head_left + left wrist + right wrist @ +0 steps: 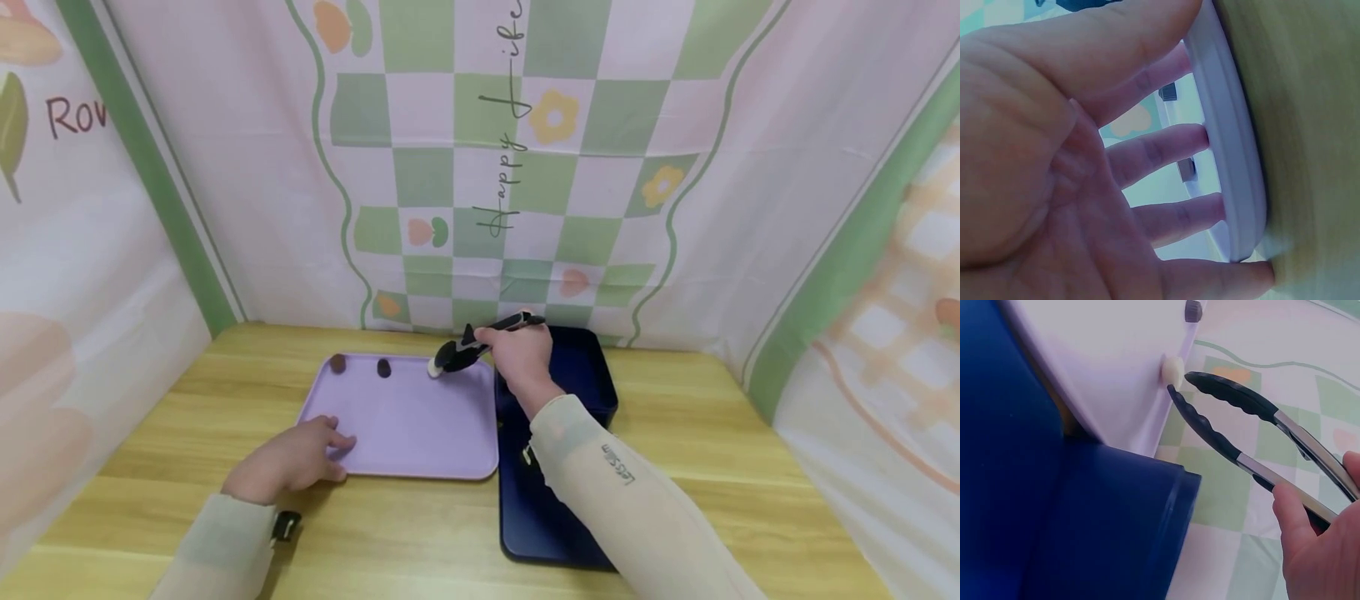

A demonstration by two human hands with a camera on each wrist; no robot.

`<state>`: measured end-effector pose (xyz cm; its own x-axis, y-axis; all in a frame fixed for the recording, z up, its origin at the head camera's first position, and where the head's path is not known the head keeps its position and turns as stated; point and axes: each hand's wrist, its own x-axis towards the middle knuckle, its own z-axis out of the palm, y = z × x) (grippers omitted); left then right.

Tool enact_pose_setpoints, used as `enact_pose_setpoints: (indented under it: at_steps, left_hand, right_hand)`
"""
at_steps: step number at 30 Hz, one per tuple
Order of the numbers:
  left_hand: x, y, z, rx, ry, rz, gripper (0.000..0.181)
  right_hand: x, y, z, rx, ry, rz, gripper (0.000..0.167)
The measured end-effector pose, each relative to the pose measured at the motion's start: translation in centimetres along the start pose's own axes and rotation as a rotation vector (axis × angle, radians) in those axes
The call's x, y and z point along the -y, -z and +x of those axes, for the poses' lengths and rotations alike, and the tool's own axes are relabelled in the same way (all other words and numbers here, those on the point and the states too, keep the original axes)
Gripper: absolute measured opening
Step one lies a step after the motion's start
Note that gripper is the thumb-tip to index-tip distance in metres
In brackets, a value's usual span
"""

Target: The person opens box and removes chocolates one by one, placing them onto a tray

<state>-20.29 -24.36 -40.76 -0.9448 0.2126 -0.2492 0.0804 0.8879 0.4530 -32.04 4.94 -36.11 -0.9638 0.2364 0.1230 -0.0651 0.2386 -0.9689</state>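
Observation:
The right hand (521, 354) grips metal tongs (498, 327) with black tips; in the right wrist view the tips are parted beside a white oval piece (1173, 371) near the far edge of the purple tray (1104, 350). A dark piece (384, 367) and a brown piece (338, 363) lie along the tray's far edge, left of the white piece (433, 367). The left hand (300, 454) rests at the near-left corner of the tray (420, 417), fingers spread, with fingertips touching its rim in the left wrist view.
A dark blue box (581, 371) stands at the back right of the tray, with a dark blue tray-like part (540, 525) in front, partly under the right forearm. Patterned cloth (487, 183) hangs behind the wooden table (405, 542).

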Motion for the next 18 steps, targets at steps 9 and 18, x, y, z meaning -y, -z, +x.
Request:
enact_pose_setpoints:
  at_steps: [9, 18]
  left_hand:
    - [0.0, 0.07, 0.06, 0.0, -0.005, 0.015, 0.045]
    - [-0.24, 0.17, -0.08, 0.001, 0.004, 0.004, 0.045]
  right_hand:
    - [0.71, 0.36, -0.34, 0.018, -0.012, -0.097, 0.036]
    - [0.83, 0.18, -0.64, 0.039, 0.003, -0.102, 0.035]
